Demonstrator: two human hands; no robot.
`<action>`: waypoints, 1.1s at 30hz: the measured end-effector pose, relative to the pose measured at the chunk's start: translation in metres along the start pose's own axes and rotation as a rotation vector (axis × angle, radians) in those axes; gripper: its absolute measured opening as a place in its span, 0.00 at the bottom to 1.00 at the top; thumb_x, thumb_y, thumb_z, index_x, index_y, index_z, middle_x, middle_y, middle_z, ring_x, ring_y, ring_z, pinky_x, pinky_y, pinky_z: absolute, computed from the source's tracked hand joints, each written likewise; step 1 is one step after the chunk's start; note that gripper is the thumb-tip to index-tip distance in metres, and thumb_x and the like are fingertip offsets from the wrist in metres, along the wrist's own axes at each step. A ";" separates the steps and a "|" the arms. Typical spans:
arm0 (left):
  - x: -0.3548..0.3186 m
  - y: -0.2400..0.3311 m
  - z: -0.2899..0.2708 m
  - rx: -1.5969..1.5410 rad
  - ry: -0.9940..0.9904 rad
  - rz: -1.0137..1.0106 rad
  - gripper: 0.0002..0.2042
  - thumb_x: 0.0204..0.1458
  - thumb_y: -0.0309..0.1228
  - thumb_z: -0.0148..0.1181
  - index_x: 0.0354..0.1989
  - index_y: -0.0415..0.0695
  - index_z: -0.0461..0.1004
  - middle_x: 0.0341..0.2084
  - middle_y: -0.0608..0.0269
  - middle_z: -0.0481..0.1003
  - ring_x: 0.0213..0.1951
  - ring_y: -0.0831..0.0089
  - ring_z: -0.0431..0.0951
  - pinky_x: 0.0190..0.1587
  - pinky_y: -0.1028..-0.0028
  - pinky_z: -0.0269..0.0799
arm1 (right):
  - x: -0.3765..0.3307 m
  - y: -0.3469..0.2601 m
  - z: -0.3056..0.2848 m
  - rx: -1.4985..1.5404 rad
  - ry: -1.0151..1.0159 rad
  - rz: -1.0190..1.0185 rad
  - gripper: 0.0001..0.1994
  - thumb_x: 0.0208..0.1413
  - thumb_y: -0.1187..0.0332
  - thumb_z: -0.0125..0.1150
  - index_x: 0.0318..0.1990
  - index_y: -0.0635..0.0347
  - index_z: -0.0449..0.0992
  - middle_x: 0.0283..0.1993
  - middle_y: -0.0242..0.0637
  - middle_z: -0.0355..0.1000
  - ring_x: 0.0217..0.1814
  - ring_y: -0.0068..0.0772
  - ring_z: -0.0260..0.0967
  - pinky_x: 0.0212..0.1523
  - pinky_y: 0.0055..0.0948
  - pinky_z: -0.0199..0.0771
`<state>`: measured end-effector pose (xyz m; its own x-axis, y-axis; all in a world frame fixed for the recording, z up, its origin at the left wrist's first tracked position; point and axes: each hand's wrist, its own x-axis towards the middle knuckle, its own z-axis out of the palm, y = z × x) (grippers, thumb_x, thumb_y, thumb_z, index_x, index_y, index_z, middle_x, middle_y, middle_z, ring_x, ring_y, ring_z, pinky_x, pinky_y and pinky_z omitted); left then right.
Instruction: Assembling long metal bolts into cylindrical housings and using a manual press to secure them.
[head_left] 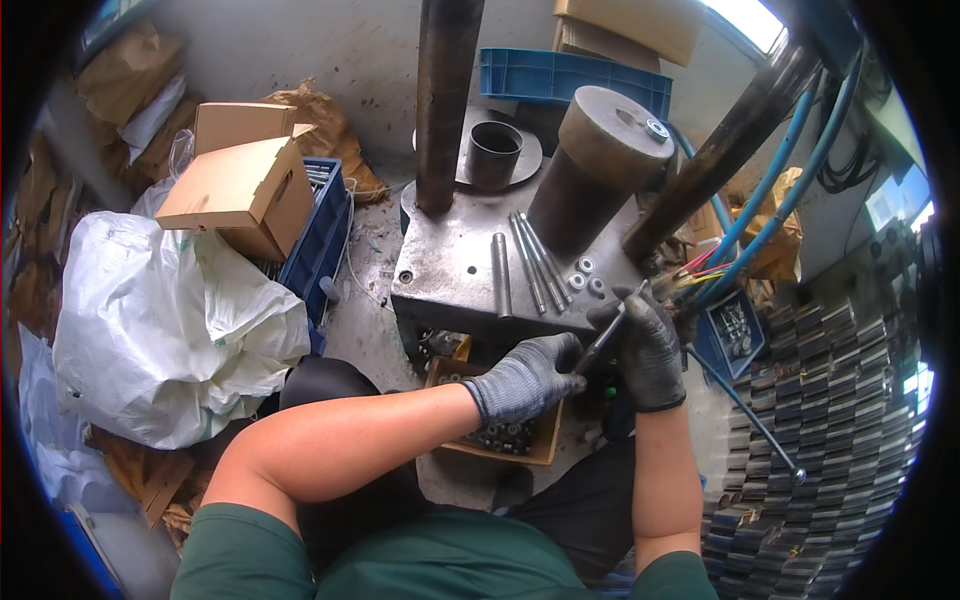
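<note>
Both my hands wear grey knit gloves and meet just in front of the steel machine table [440, 280]. A slim metal rod [606, 335] slants between them. My left hand [527, 378] is closed round its lower, darker end, and the fingers of my right hand [652, 350] close on its upper part. Just beyond, a thicker threaded-looking rod [502, 275] lies on the table beside several thinner metal rods [540, 265]. Several small metal rings [584, 266], perhaps nuts, sit to their right, near my right hand.
A heavy steel cylinder [585, 190] and two dark columns [445, 110] rise from the table. Below my hands stands a box of small metal parts [548, 440]. A lever with a ball end [745, 410], blue hoses [790, 200] and stacked metal pieces [830, 430] fill the right. White sacking [170, 330] lies left.
</note>
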<state>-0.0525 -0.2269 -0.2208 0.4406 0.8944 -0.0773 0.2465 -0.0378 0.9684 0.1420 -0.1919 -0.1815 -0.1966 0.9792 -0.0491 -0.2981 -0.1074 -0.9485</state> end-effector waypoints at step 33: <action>-0.009 0.027 -0.022 0.681 -0.007 0.257 0.21 0.59 0.43 0.63 0.53 0.39 0.74 0.42 0.44 0.77 0.47 0.49 0.80 0.52 0.54 0.76 | 0.012 -0.017 -0.037 -0.662 0.426 -0.460 0.15 0.73 0.58 0.54 0.56 0.56 0.76 0.37 0.31 0.79 0.31 0.18 0.74 0.31 0.16 0.73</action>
<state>-0.0689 -0.2259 -0.1887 0.5617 0.8171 0.1294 0.6162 -0.5176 0.5936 0.1797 -0.1718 -0.1774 0.2097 0.8958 0.3919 0.3608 0.3017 -0.8825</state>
